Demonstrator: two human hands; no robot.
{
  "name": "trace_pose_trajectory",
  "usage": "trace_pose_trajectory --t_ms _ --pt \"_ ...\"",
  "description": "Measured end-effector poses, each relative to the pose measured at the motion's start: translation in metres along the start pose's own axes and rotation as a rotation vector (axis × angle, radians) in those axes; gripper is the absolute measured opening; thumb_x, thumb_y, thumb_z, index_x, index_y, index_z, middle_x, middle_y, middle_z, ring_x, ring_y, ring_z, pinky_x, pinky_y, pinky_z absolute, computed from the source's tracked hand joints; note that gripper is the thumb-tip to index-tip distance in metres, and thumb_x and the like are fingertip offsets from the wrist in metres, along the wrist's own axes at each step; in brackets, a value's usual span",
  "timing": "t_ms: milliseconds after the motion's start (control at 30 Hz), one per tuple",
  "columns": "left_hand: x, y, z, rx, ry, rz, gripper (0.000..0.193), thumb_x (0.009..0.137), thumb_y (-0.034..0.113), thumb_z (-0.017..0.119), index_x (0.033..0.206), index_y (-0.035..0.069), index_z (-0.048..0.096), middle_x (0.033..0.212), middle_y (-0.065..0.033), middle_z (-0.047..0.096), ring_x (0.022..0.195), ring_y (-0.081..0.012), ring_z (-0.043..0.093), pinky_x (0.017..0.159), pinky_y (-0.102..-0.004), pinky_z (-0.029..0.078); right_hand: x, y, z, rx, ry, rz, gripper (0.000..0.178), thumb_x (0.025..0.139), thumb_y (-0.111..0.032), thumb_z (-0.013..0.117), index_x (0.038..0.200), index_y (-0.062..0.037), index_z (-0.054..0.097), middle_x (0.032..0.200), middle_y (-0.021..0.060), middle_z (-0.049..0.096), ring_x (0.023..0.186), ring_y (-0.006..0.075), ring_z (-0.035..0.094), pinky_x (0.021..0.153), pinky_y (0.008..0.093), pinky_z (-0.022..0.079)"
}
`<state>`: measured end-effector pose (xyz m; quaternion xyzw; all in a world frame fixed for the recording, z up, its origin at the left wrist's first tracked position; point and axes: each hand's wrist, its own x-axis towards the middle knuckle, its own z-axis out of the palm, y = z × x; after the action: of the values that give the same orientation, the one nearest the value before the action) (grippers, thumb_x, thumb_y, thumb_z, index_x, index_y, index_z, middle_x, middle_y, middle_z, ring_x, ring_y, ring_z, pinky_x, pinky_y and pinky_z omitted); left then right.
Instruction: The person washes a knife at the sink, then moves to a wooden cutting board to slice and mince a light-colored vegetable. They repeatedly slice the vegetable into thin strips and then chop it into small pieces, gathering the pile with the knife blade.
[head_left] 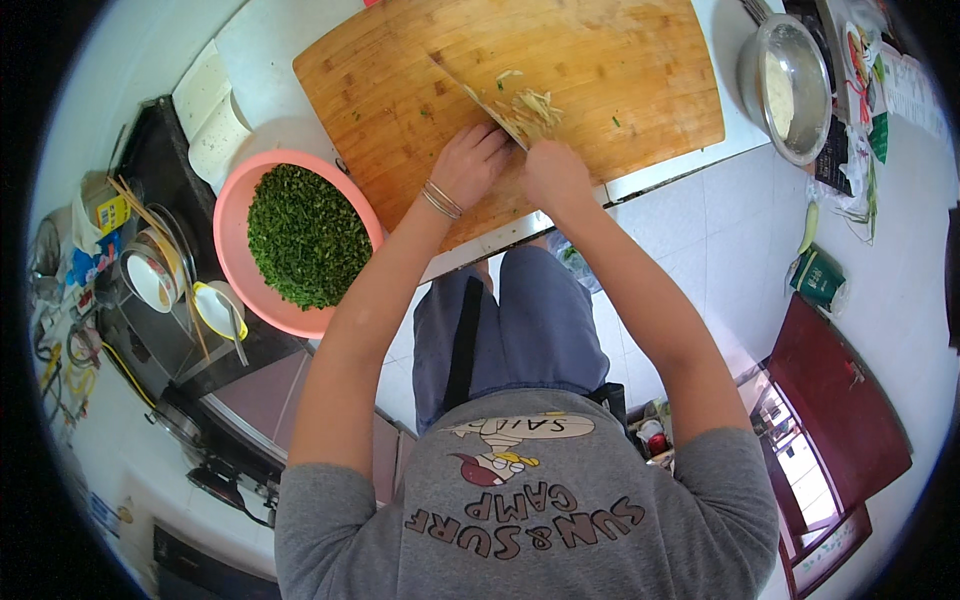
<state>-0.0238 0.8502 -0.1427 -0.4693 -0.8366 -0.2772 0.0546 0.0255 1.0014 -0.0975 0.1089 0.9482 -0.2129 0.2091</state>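
The right hand (556,178) is wrapped around the handle of a knife (490,111) over the cutting board (630,70), by the bench's (728,70) near edge. Pale strips (536,110) lie right of the blade. The left hand (468,166) is curled at its left; I cannot tell whether it grips anything. A leftward slip could nick those 4 fingers.

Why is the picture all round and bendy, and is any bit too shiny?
In the head view, the corners go black where the round fisheye picture ends; in the head view, the board's edges look a bit bent by the lens; in the head view, a patch at lower right glares almost white.
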Motion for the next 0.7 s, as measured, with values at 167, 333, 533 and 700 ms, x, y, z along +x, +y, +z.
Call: trace_pose_trajectory --t_ms 167,333,533,700 --pt "-0.006 0.019 -0.035 -0.039 0.123 -0.114 0.026 0.068 0.006 0.062 0.094 0.006 0.063 0.101 -0.0083 0.059 0.094 -0.0265 0.055 0.080 -0.0377 0.045 -0.011 0.001 -0.006 -0.009 0.111 -0.082 0.011 0.079 -0.013 0.057 0.082 -0.0030 0.055 0.067 0.0203 0.062 0.063 0.0381 0.063 0.058 0.0479 0.051" --pt "0.025 0.055 -0.084 0.004 0.224 -0.229 0.023 0.066 0.002 0.062 0.088 0.006 0.061 0.096 -0.0089 0.058 0.088 -0.0282 0.057 0.075 -0.0391 0.045 -0.033 0.010 -0.013 -0.110 0.238 -0.116 0.011 0.076 -0.013 0.058 0.078 -0.0056 0.050 0.064 0.0153 0.061 0.060 0.0310 0.064 0.050 0.0410 0.050" --pt "0.059 0.039 -0.049 -0.091 -0.302 -0.342 0.014 0.069 -0.001 0.058 0.080 0.005 0.064 0.082 -0.0151 0.058 0.081 -0.0342 0.057 0.072 -0.0418 0.046 -0.036 0.021 -0.006 -0.175 0.412 -0.285 0.007 0.074 -0.010 0.056 0.075 -0.0076 0.050 0.064 0.0093 0.057 0.056 0.0258 0.062 0.048 0.0365 0.050" --pt "0.070 0.004 -0.019 -0.018 -0.296 -0.334 0.009 0.073 0.006 0.058 0.076 0.005 0.065 0.086 -0.0142 0.061 0.084 -0.0317 0.059 0.075 -0.0421 0.048 -0.038 0.028 -0.008 -0.201 0.450 -0.329 0.006 0.074 -0.010 0.055 0.074 -0.0073 0.050 0.064 0.0077 0.056 0.055 0.0234 0.061 0.047 0.0340 0.049"
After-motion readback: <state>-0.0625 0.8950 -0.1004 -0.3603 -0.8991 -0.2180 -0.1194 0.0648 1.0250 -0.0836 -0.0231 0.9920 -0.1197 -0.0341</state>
